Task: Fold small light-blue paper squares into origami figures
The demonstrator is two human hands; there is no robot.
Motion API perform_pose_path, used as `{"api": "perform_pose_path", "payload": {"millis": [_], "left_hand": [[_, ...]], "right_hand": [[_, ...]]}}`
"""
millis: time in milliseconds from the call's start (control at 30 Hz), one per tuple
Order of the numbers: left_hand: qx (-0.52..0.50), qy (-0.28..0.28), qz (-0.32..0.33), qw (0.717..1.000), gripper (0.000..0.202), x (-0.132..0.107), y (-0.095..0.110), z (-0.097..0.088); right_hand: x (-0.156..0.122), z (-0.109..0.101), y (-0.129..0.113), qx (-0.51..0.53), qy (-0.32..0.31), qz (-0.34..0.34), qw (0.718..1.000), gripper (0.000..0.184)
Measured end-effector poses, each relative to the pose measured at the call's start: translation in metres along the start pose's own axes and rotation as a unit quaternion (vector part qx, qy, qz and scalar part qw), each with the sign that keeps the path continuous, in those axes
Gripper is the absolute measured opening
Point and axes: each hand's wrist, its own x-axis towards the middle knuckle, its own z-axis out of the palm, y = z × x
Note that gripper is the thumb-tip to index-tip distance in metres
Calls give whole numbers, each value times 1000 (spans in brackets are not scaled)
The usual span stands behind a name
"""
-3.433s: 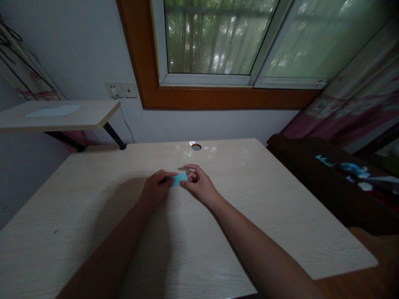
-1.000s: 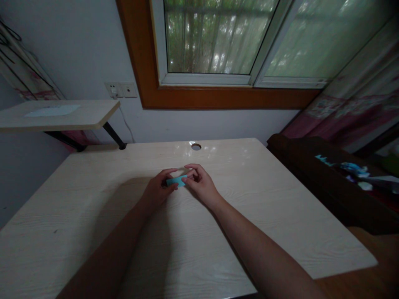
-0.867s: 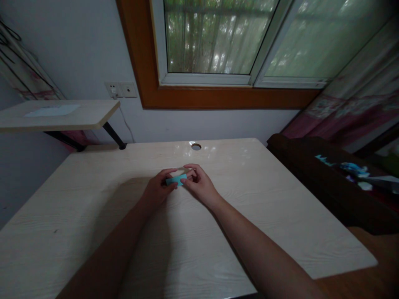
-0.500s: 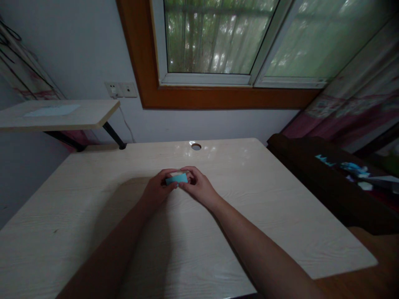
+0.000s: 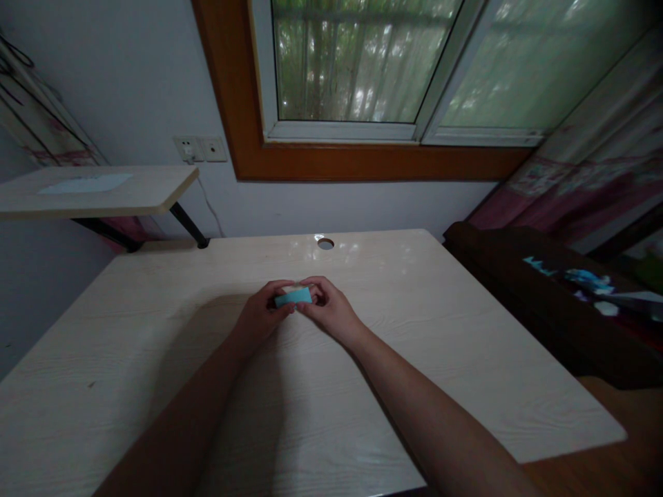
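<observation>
Between my two hands is a small light-blue piece [image 5: 293,297], flat-faced and strip-shaped, perhaps folded paper; its exact kind is too small to tell. My left hand [image 5: 262,308] grips its left end, thumb at the near edge and fingers curled behind. At the other end my right hand [image 5: 327,304] pinches it the same way, the two thumb tips nearly meeting below it. Both hands are low over the pale wooden desk [image 5: 388,331]. Part of the piece's back and ends is hidden by my fingers.
A raised shelf [image 5: 155,197] on black legs stands at the desk's back left, with a pale sheet [image 5: 88,183] on it. A round cable hole [image 5: 326,244] lies beyond my hands. Dark furniture [image 5: 497,276] with blue scraps [image 5: 589,281] is to the right, below the curtain [image 5: 595,152].
</observation>
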Motion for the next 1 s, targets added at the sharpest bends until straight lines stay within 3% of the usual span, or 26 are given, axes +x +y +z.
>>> {"api": "perform_pose_path", "payload": {"millis": [400, 733, 1000], "left_hand": [[32, -3, -3, 999, 48, 1, 3, -1], [-133, 7, -36, 990, 41, 2, -4, 1], [-132, 19, -12, 991, 30, 1, -5, 0]], "right_hand": [[0, 1, -3, -7, 12, -2, 1000, 37], [1, 1, 1, 11, 37, -2, 999, 37], [2, 1, 0, 47, 44, -4, 998, 40]]}}
